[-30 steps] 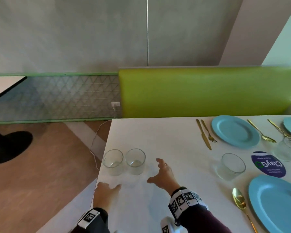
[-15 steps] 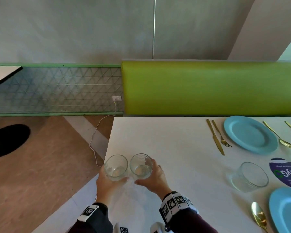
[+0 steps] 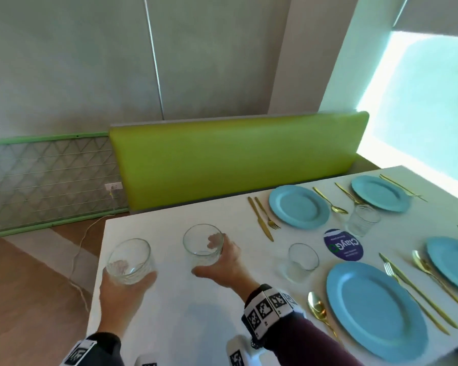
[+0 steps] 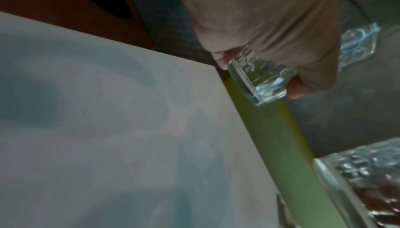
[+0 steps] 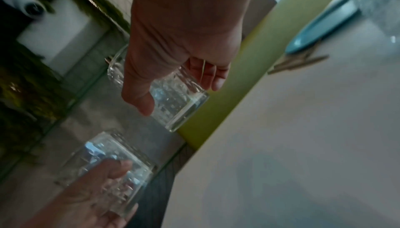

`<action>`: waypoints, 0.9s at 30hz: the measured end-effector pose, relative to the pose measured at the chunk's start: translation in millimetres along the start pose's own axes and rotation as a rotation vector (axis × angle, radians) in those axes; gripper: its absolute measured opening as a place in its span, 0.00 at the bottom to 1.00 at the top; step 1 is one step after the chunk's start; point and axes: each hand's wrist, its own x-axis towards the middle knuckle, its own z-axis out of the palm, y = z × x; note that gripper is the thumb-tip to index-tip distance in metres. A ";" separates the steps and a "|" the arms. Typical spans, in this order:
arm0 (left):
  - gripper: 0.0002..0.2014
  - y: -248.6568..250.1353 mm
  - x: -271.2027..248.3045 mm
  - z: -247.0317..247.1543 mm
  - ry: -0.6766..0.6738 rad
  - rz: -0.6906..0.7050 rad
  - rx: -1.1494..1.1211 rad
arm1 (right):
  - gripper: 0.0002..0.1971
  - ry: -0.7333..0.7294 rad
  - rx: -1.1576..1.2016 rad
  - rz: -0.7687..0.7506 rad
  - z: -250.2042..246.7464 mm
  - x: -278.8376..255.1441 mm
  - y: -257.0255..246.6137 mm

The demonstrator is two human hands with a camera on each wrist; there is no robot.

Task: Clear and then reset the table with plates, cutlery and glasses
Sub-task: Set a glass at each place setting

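Glasses sit one in each hand above the white bench's (image 3: 169, 313) near-left corner: the left glass (image 3: 128, 261) is wrapped by the left hand (image 3: 119, 294), the right glass (image 3: 203, 245) by the right hand (image 3: 222, 265). Both sets of fingers curl round the walls, thumbs on the near side. Both glasses stand roughly upright, mouths up, tipped slightly.

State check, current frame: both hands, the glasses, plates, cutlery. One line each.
left hand: grips left glass, lifted
right hand: grips right glass, lifted
left glass: empty, tilted, off the table
right glass: empty, tilted, off the table
near glass: empty, upright on the table
far glass: upright on the table
blue plates: four, empty, laid flat
gold cutlery: laid beside the plates
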 end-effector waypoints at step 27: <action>0.41 208.2 -141.3 407.2 -0.391 0.270 -0.001 | 0.37 0.636 0.058 0.371 -474.2 30.6 262.0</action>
